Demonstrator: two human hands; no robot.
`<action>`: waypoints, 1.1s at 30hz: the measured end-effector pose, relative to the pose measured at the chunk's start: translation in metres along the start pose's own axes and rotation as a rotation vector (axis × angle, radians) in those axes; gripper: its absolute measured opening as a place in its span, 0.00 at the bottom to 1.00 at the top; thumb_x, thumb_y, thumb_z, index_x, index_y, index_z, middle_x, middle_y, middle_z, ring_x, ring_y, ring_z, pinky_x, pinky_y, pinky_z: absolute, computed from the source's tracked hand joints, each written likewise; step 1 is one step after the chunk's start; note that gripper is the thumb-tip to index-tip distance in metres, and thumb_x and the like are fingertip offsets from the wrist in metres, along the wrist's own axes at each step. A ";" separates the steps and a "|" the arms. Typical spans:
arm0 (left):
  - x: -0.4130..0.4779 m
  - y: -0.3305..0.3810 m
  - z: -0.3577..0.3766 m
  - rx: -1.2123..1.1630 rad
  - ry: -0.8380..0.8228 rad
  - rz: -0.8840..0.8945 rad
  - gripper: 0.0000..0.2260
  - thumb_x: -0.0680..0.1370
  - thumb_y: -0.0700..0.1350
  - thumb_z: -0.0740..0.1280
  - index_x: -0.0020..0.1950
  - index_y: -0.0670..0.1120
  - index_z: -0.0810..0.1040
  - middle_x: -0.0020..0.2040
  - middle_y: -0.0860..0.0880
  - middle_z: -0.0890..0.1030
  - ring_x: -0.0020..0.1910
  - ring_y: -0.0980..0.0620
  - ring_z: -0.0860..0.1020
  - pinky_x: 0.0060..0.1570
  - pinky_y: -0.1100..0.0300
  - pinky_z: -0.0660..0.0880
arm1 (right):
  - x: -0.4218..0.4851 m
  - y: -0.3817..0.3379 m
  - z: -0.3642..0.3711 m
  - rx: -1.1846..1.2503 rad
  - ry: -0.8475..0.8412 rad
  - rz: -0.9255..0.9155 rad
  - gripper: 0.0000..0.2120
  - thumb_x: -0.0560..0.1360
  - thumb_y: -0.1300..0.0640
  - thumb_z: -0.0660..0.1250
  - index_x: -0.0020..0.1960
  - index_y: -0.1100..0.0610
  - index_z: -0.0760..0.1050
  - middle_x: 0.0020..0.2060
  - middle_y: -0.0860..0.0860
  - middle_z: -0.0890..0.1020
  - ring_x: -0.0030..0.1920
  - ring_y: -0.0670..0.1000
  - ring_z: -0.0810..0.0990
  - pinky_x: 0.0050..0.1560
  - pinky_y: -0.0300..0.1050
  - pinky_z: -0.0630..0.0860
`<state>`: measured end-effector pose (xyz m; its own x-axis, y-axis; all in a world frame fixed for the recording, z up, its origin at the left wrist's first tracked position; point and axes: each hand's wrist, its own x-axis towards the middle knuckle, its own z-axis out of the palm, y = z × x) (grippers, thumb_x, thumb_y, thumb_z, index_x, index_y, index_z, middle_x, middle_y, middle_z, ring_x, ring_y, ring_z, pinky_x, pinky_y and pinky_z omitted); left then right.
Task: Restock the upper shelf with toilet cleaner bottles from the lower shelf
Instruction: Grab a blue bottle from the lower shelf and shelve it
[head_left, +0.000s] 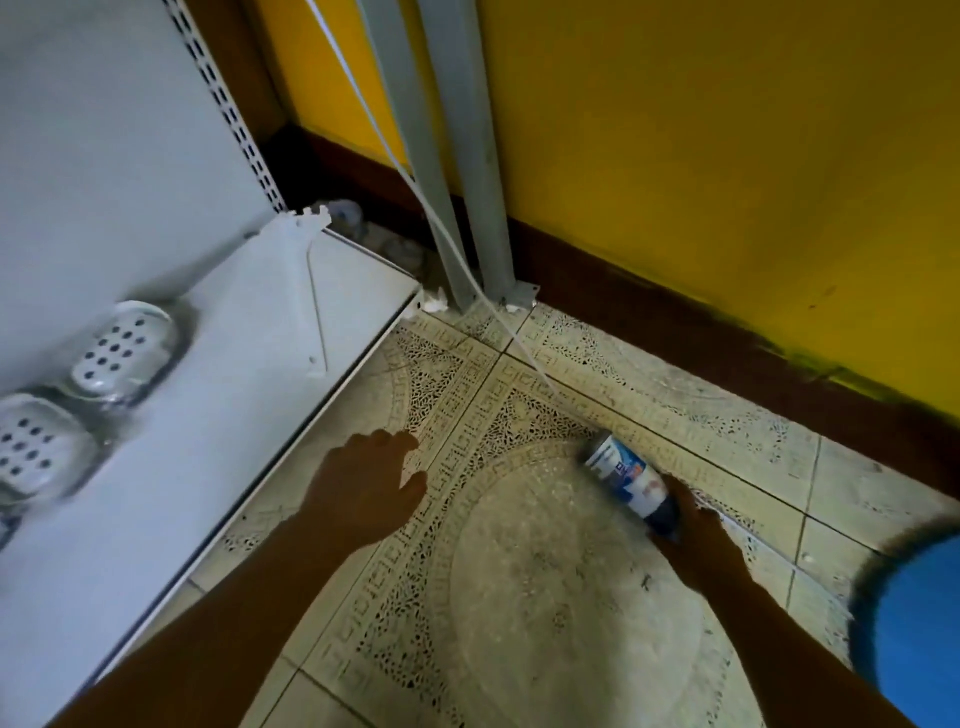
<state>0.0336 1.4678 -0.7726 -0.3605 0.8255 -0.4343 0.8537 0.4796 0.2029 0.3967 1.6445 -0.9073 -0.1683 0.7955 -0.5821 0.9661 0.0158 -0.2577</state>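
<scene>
Far left: white shelf (249, 364), low, front edge running diagonally from bottom left up to the corner by the posts. On it, two clear soap dishes with perforated white inserts: one (122, 353) close to the back panel, the other (31, 447) at the frame's left edge, both blurred. Bare shelf top to their right as far as the bracket. Behind: white back panel with one slotted upright (228, 109).

Centre left: left hand (363, 488) palm down, fingers straight and spread, holding nothing, just off the shelf's front edge above the floor.

Centre: patterned tiled floor (545, 597), open stretch between shelf edge and wall, round medallion in the middle. Two grey posts (475, 156) side by side, footed in the corner. One white cable (524, 353) hanging past them and across the tiles toward the bottle.

Centre right: one toilet cleaner bottle (631, 480), blue and white label, tilted with its base toward the wall, low near the skirting; touching the tiles or not, cannot tell. Right hand (696, 540) at its near, dark end, fingers wrapped round it.

Right: yellow wall (727, 130) over dark brown skirting (649, 312), closing the floor on that side. Bottom right corner: one blue rounded shape (914, 623), blurred, unidentifiable.
</scene>
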 end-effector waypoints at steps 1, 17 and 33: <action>-0.002 -0.003 0.001 0.016 -0.007 -0.005 0.23 0.80 0.61 0.57 0.74 0.54 0.66 0.66 0.50 0.75 0.64 0.48 0.73 0.64 0.52 0.69 | -0.002 -0.003 -0.002 0.011 0.006 -0.003 0.41 0.71 0.46 0.73 0.77 0.45 0.54 0.65 0.60 0.75 0.60 0.62 0.78 0.60 0.62 0.77; -0.070 0.041 -0.146 -0.152 0.114 -0.045 0.23 0.80 0.56 0.60 0.73 0.49 0.68 0.67 0.46 0.75 0.65 0.44 0.73 0.62 0.52 0.69 | -0.139 -0.122 -0.157 -0.085 0.177 -0.206 0.23 0.67 0.48 0.78 0.59 0.53 0.81 0.49 0.54 0.85 0.47 0.56 0.82 0.44 0.42 0.73; -0.316 0.110 -0.485 -0.439 0.348 0.061 0.35 0.71 0.62 0.73 0.74 0.56 0.66 0.72 0.55 0.71 0.69 0.55 0.68 0.65 0.61 0.63 | -0.502 -0.347 -0.533 0.010 0.297 -0.771 0.27 0.61 0.44 0.81 0.57 0.46 0.79 0.48 0.44 0.82 0.46 0.44 0.79 0.40 0.34 0.76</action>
<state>0.0593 1.4037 -0.1871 -0.4817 0.8694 -0.1102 0.6672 0.4454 0.5971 0.2502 1.5623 -0.1141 -0.7232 0.6906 -0.0109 0.5984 0.6186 -0.5091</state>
